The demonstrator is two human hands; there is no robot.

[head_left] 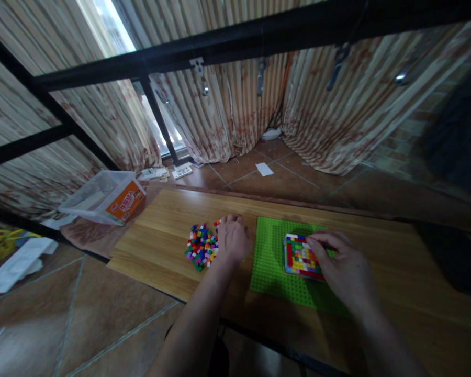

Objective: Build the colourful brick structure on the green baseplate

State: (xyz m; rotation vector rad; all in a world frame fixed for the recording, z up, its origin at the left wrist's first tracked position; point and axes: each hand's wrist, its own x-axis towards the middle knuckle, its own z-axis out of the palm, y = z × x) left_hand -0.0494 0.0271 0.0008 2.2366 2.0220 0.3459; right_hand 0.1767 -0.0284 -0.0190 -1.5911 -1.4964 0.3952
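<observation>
A heap of small coloured toy bricks (201, 246) lies on the wooden table (149, 246). My left hand (233, 238) reaches over the heap's right side, its fingers bent down; whether they pinch a brick is hidden. On a green studded baseplate (270, 283) sits a low block of multicoloured bricks (302, 256), with red, white, yellow and blue pieces on top. My right hand (343, 264) is at the block's right side, thumb and forefinger pinched together over its upper right edge. Anything between those fingertips is too small to make out, and the palm hides the block's right end.
A clear plastic box (98, 201) with an orange label stands past the table's left end. Black metal bars (220, 47) run across in front of striped curtains (235, 120). A dark object (451, 256) is at the table's right. White paper (264, 169) lies on the tiled floor.
</observation>
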